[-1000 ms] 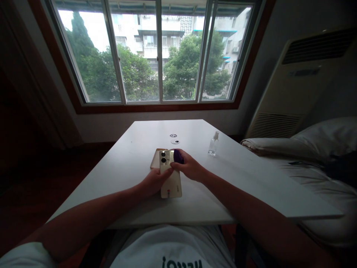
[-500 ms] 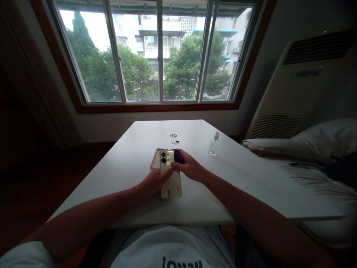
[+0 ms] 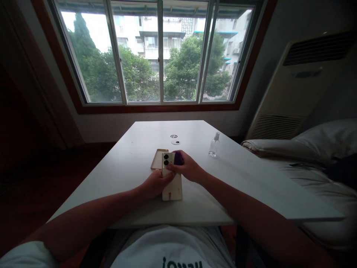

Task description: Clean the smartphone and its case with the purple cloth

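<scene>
A pale gold smartphone [image 3: 172,188] is held above the near middle of the table, its camera back toward me. My left hand [image 3: 154,183] grips its left edge, the thumb lying across the back. My right hand [image 3: 191,166] pinches a dark purple cloth [image 3: 179,158] at the phone's upper right edge. Its thumb reaches over the back beside the camera lenses. The fingers behind the phone are hidden. Just beyond my left hand, a phone case [image 3: 156,159] with a brownish rim lies on the table, partly covered by the phone.
A clear spray bottle [image 3: 214,145] stands on the white table [image 3: 117,178], right of my hands. Two small round stickers or discs [image 3: 175,142] lie farther back. Beyond the table's right side is a pale padded seat [image 3: 279,163]; a window [image 3: 160,56] is ahead.
The phone has turned slightly and shifted a little right and toward me. My right thumb has moved left across its back, closer to the lenses. The case shows more.
</scene>
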`<state>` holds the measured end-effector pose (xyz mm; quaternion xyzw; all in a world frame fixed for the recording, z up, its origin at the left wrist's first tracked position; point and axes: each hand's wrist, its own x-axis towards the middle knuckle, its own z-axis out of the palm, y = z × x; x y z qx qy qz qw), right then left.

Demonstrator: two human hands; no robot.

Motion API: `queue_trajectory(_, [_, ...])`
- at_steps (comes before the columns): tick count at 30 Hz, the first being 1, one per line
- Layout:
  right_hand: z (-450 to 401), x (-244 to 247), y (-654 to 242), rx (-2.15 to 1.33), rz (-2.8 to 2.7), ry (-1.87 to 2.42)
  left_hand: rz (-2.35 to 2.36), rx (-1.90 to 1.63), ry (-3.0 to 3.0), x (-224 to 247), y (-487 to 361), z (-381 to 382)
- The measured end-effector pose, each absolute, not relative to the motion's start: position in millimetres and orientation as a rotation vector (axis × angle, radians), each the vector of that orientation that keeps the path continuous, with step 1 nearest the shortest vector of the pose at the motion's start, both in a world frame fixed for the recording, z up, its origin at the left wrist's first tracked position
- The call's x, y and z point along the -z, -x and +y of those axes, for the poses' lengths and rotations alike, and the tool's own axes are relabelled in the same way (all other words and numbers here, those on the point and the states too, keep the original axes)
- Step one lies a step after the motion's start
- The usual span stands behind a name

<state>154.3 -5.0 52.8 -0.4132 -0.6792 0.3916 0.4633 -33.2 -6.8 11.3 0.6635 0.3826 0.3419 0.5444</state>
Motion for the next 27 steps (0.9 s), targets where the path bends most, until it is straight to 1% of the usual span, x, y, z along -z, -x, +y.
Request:
queue_trajectory(14, [-9, -60, -160, -0.998, -1.76, 0.925, 0.834, -0.824, -1.486, -6, 31, -2])
queue_trajectory(21, [-8, -64, -165, -1.088, -1.815, 0.891, 0.841, -0.815, -1.513, 0, 33, 1])
queue_trajectory(27, [-6, -67, -170, -1.143, -1.856, 0.893, 0.871, -0.828, -1.525, -3, 32, -1])
